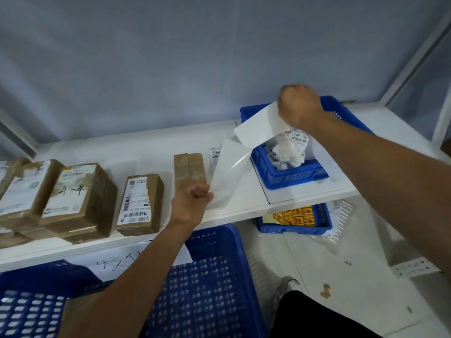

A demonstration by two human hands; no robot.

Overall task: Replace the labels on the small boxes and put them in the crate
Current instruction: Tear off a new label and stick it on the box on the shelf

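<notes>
My right hand point(299, 106) pinches the upper end of a white label point(258, 126), lifted above the small blue bin point(290, 175). My left hand point(192, 198) pinches the lower corner of the glossy backing sheet point(227, 174) from which the label is peeling. An unlabelled brown box point(189, 170) lies on the white shelf point(156, 147) just above my left hand. To its left lie a labelled brown box point(140, 203) and several more labelled boxes point(73, 198). The big blue crate point(210, 276) stands below the shelf.
The small blue bin holds crumpled white label scraps point(289, 152). Another label sheet point(214, 157) lies flat on the shelf beside the unlabelled box. A blue tray of yellow-red packets point(295, 219) sits on the floor under the shelf, with clear plastic beside it. A handwritten paper point(117, 262) hangs on the crate.
</notes>
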